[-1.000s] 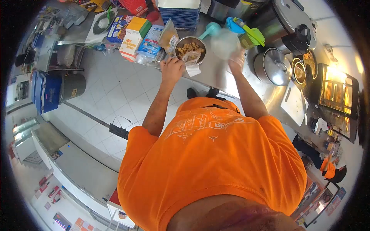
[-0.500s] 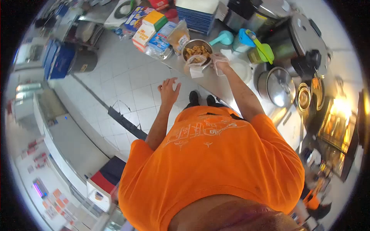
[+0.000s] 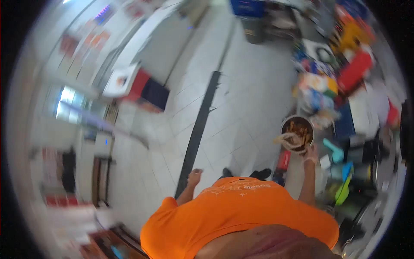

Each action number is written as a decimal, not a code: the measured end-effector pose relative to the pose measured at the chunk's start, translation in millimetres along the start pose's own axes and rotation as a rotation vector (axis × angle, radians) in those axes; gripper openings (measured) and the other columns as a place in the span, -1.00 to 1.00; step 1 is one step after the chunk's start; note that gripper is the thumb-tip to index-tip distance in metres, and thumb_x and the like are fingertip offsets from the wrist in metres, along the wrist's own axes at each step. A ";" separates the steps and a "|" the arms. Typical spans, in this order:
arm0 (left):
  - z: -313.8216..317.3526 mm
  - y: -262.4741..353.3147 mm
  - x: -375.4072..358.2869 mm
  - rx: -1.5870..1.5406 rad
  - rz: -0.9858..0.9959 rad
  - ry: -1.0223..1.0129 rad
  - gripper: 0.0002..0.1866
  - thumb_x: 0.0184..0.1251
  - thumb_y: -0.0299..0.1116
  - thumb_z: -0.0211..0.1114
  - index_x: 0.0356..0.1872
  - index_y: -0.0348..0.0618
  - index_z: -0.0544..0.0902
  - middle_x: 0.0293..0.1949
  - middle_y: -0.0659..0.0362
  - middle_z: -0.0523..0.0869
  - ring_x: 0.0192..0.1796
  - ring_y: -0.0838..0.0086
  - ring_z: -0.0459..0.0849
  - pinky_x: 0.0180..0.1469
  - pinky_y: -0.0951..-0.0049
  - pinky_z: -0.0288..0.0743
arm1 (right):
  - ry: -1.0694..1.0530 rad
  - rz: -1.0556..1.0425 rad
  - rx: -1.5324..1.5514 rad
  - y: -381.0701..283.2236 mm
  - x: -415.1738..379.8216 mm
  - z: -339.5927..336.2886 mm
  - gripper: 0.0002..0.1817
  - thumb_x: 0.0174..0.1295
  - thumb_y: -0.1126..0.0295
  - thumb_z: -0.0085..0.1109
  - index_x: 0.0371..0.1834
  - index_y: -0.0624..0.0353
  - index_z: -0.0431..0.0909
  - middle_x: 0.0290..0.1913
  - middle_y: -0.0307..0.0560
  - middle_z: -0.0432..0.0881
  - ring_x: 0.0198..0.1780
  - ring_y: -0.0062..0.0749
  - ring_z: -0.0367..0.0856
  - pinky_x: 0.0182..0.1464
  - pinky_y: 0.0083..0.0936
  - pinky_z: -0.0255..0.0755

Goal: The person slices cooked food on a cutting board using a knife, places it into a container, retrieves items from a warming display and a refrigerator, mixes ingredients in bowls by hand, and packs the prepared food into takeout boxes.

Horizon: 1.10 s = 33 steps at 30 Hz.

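A round metal bowl (image 3: 297,116) of brown fried food pieces (image 3: 300,128) is at the counter's front edge, partly overlapping the floor in view. Draped over its near-left rim is a crumpled translucent plastic glove or bag (image 3: 290,140). My right hand (image 3: 311,154), in clear thin plastic, grips the bowl at its near-right rim, fingers closed there. Low on the left, over the tiled floor, my left hand (image 3: 195,176) hangs away from the counter. Motion blur smears its fingers, and no object shows in it.
Food packages (image 3: 320,100) and a red item (image 3: 354,71) crowd the counter beyond the bowl. A turquoise scoop (image 3: 334,150) and a lime-green handled tool (image 3: 343,192) lie to the right. A dark strip (image 3: 198,129) crosses the floor; a blue bin (image 3: 248,7) stands far ahead.
The view has swung left, bringing more floor into sight. My right hand has come to the bowl's rim. My left hand, earlier raised with fingers spread, has dropped lower and nearer my body.
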<state>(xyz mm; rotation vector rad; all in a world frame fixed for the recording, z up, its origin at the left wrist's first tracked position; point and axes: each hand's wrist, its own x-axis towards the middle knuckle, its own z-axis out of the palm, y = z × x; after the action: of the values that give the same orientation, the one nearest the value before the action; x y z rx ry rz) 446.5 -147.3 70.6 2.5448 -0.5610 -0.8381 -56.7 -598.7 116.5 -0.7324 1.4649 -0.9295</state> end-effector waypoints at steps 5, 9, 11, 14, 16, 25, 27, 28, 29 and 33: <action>-7.3 -242.1 -131.3 0.150 -0.533 -0.144 -0.41 0.37 0.19 0.17 0.12 -0.09 0.71 0.13 -0.08 0.71 0.29 -0.04 0.57 0.34 0.04 0.40 | -0.233 -0.008 0.202 -36.1 -169.4 186.8 -0.64 0.32 0.48 0.14 0.17 0.16 0.38 0.07 0.03 0.58 -0.10 -0.18 0.65 -0.26 -0.20 0.53; 0.5 -388.7 -181.1 0.042 -0.677 -0.104 -0.27 0.33 0.32 0.15 0.20 -0.13 0.66 0.17 -0.08 0.68 0.31 0.00 0.56 0.38 -0.01 0.36 | -0.560 -0.043 0.179 63.6 -251.8 294.8 -0.67 0.30 0.51 0.15 0.13 0.10 0.42 -0.03 -0.05 0.62 -0.17 -0.24 0.67 -0.37 -0.25 0.51; -35.8 -431.7 -179.3 0.075 -0.629 -0.151 -0.22 0.31 0.36 0.15 0.27 -0.10 0.61 0.18 -0.06 0.68 0.32 0.00 0.55 0.39 -0.03 0.34 | -0.602 -0.032 0.064 82.8 -324.3 375.1 -0.74 0.32 0.50 0.15 0.05 0.11 0.43 -0.16 -0.09 0.66 -0.32 -0.24 0.65 -0.47 -0.28 0.44; -72.1 -514.7 -177.0 0.027 -0.462 -0.138 -0.22 0.31 0.37 0.15 0.29 -0.08 0.59 0.17 -0.06 0.68 0.26 -0.02 0.60 0.34 -0.02 0.41 | -0.590 0.136 0.000 142.8 -409.9 459.0 -0.76 0.31 0.47 0.18 0.01 0.10 0.43 -0.16 -0.06 0.66 -0.37 -0.28 0.61 -0.51 -0.32 0.42; -96.3 -550.1 -140.1 0.179 -0.124 -0.108 -0.28 0.32 0.32 0.19 0.18 -0.12 0.67 0.17 -0.08 0.68 0.20 0.01 0.65 0.27 0.02 0.48 | -0.758 0.114 -0.035 163.2 -466.9 493.8 -0.73 0.30 0.46 0.20 0.02 0.12 0.40 -0.17 -0.05 0.66 -0.41 -0.32 0.57 -0.53 -0.36 0.40; -396.7 -628.9 33.9 -0.565 -0.210 0.459 -0.39 0.39 0.19 0.21 0.09 -0.19 0.67 0.10 -0.11 0.71 0.19 0.09 0.65 0.25 0.23 0.47 | -0.900 0.003 -0.431 269.6 -631.2 722.2 -0.64 0.34 0.43 0.17 0.18 0.24 0.43 -0.22 -0.04 0.69 -0.68 -0.34 0.50 -0.60 -0.41 0.48; -464.3 -656.6 46.3 -0.675 -0.171 0.591 -0.42 0.38 0.14 0.25 0.10 -0.20 0.67 0.10 -0.09 0.72 0.19 0.11 0.65 0.24 0.24 0.48 | -0.961 -0.036 -0.563 296.0 -663.2 798.6 -0.64 0.35 0.41 0.17 0.17 0.27 0.46 -0.23 -0.03 0.68 -0.61 -0.32 0.55 -0.59 -0.41 0.49; -469.7 -694.7 53.8 -0.652 -0.163 0.661 -0.46 0.37 0.08 0.28 0.09 -0.19 0.68 0.09 -0.07 0.73 0.17 0.18 0.66 0.23 0.26 0.49 | -0.968 0.018 -0.565 312.6 -681.2 835.5 -0.64 0.34 0.43 0.17 0.18 0.24 0.45 -0.22 -0.01 0.67 -0.56 -0.32 0.56 -0.56 -0.39 0.48; -476.6 -736.1 53.3 -0.617 -0.153 0.735 -0.50 0.36 0.02 0.32 0.09 -0.19 0.68 0.08 -0.05 0.73 0.16 0.24 0.66 0.22 0.27 0.49 | -0.979 0.075 -0.559 330.3 -707.2 878.3 -0.64 0.34 0.45 0.17 0.19 0.21 0.44 -0.20 0.01 0.66 -0.52 -0.32 0.56 -0.54 -0.38 0.47; -449.9 -855.4 -12.5 -0.461 -0.590 0.752 -0.58 0.55 -0.14 0.00 0.11 -0.18 0.67 0.11 -0.14 0.69 0.25 0.01 0.59 0.34 0.16 0.42 | -1.155 0.184 -0.539 394.8 -838.0 1064.9 -0.32 0.26 0.35 0.31 0.43 0.15 0.26 0.28 0.06 0.52 -0.10 -0.18 0.64 -0.32 -0.23 0.56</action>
<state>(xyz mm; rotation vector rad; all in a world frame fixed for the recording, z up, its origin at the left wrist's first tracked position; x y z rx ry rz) 929.2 686.6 -6.7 2.3328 0.5691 -0.0839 1120.0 176.9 194.2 -1.2178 0.6812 0.1279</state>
